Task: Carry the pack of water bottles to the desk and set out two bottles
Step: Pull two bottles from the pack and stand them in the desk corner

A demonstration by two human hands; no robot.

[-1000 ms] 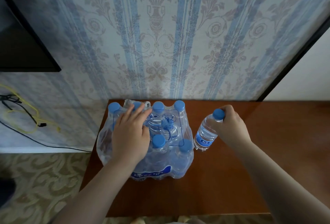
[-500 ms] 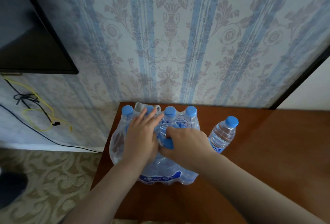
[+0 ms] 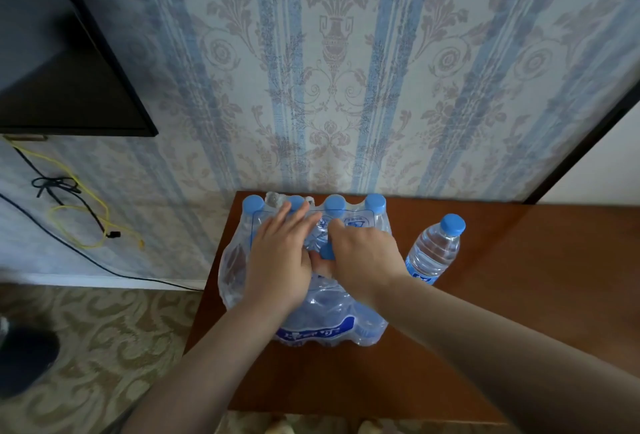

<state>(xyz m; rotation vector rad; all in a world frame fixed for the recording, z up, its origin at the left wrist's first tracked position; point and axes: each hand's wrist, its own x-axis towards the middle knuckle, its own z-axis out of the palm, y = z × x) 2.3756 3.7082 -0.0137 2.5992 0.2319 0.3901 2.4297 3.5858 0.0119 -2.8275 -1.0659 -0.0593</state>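
Observation:
The shrink-wrapped pack of blue-capped water bottles point(image 3: 311, 316) stands on the brown wooden desk point(image 3: 502, 322), at its left end against the wall. My left hand point(image 3: 280, 257) lies flat on top of the pack, fingers spread over the plastic. My right hand point(image 3: 363, 257) reaches into the pack's middle, fingers closed around the blue cap of a bottle point(image 3: 326, 250) still inside the wrap. One loose bottle point(image 3: 434, 251) stands upright on the desk just right of the pack, untouched.
Patterned wallpaper runs behind the desk. A dark screen point(image 3: 62, 63) hangs at upper left, with black and yellow cables point(image 3: 79, 215) dangling below it. Patterned carpet point(image 3: 104, 340) lies left of the desk. A dark door frame point(image 3: 581, 132) rises at right.
My right hand let go of the loose bottle, left it standing on the desk, and moved left into the pack onto a bottle cap. My left hand stayed on the pack.

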